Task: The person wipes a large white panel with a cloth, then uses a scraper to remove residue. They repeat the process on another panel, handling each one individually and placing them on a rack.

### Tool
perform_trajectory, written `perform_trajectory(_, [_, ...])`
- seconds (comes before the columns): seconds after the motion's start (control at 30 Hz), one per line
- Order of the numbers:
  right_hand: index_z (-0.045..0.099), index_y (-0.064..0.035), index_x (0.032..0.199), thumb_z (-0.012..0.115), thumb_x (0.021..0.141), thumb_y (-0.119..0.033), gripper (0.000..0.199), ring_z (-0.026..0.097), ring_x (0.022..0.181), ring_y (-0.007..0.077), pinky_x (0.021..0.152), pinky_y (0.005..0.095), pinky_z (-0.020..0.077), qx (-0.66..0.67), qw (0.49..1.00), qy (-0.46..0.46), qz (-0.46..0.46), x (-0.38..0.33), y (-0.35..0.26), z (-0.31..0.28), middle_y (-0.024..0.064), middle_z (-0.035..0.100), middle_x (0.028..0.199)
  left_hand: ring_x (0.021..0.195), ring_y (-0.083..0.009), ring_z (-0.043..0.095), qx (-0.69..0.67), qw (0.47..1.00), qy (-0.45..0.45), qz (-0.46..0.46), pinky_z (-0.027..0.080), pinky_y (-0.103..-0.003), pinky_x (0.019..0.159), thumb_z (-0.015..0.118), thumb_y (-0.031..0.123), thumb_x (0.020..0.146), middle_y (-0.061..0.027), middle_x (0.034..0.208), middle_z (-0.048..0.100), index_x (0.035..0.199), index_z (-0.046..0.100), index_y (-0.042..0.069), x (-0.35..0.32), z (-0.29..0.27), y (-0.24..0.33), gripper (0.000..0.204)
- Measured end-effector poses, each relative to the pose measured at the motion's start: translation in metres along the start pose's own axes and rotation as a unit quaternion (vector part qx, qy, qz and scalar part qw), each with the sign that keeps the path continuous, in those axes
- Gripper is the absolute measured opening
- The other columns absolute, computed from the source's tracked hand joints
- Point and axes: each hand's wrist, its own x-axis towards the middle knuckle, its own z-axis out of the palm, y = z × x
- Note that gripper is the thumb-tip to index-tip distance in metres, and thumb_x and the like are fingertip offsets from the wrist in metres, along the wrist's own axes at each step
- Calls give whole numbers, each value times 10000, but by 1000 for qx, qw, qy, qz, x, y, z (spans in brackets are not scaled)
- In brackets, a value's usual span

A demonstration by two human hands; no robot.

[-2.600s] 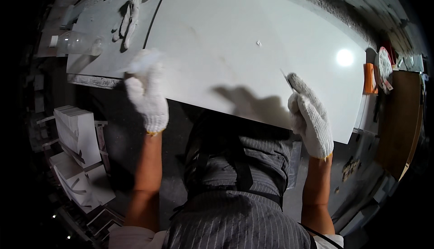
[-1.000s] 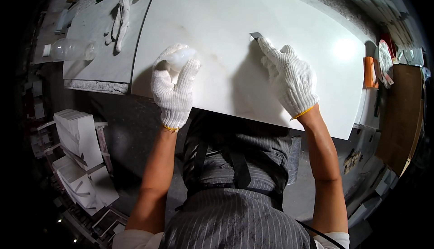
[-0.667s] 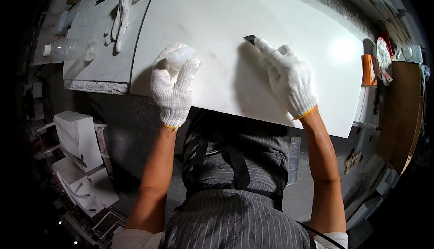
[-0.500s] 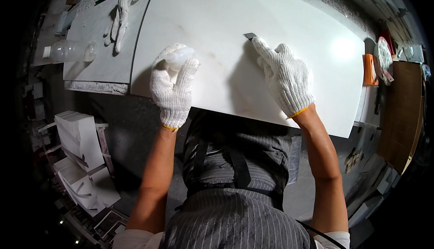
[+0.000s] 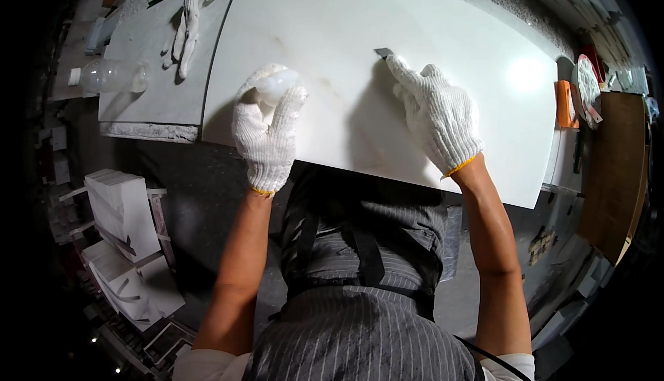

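A large white slab (image 5: 332, 14) with a faint marbled pattern lies before me. Over its left part, my left hand (image 5: 266, 128), in a white knitted glove with a yellow cuff edge, curls around a translucent whitish plastic object (image 5: 278, 85); its kind is unclear. My right hand (image 5: 439, 115), gloved alike, grips a small metal blade (image 5: 383, 53) with an angled tip, index finger stretched along it. The blade's tip is close to the slab; I cannot tell whether it touches. Any handle is hidden in the glove.
On a grey board at left are spare gloves (image 5: 185, 32) and a clear plastic bottle (image 5: 114, 76) on its side. An orange block (image 5: 566, 104) sits by the slab's right edge. Stacked white blocks (image 5: 123, 211) stand lower left; a brown cardboard sheet (image 5: 614, 173) is at right.
Almost nothing differs. The view has shifted slightly, and both hands keep their holds in nearly the same places over the slab.
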Motion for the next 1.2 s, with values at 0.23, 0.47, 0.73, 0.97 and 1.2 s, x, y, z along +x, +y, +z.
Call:
perform_trajectory(0.23, [568,-175,1270,551,935,-175,336,601,550,283,455,365,482,9,1000,-27,-7,-10,-1,-8,137,580,775,875,-159,622,-12,999,10,-32,517,-305,823,786,71,801,-75,991,679,1024,637,0,3,4,12,277])
perform_trajectory(0.47, [561,-205,1313,565,938,-180,376,576,572,276,485,384,474,162,986,32,16,-12,9,-8,119,579,769,825,-164,629,34,999,19,13,517,-311,805,789,100,805,-73,931,686,1011,644,-1,1,3,7,272])
perform_trajectory(0.73, [521,-186,1333,541,936,-170,397,611,551,299,436,382,481,7,1000,-27,1,-3,-4,-3,152,586,777,950,-143,617,67,998,-8,16,514,-291,860,727,20,840,-76,1050,650,1124,592,-21,1,-1,6,318])
perform_trajectory(0.97, [511,-180,1345,548,938,-176,409,617,559,291,443,383,489,63,998,-20,-13,-12,-1,-7,154,596,787,955,-132,609,25,1000,5,-5,510,-291,865,717,20,850,-74,1057,649,1128,596,-18,0,2,14,306])
perform_trajectory(1.2, [546,-177,1283,568,924,-176,360,612,534,248,422,359,478,11,1000,20,2,-4,-1,5,133,597,782,968,-168,600,1,1000,12,-18,496,-295,869,755,46,820,-93,1092,642,1094,623,3,3,5,16,307])
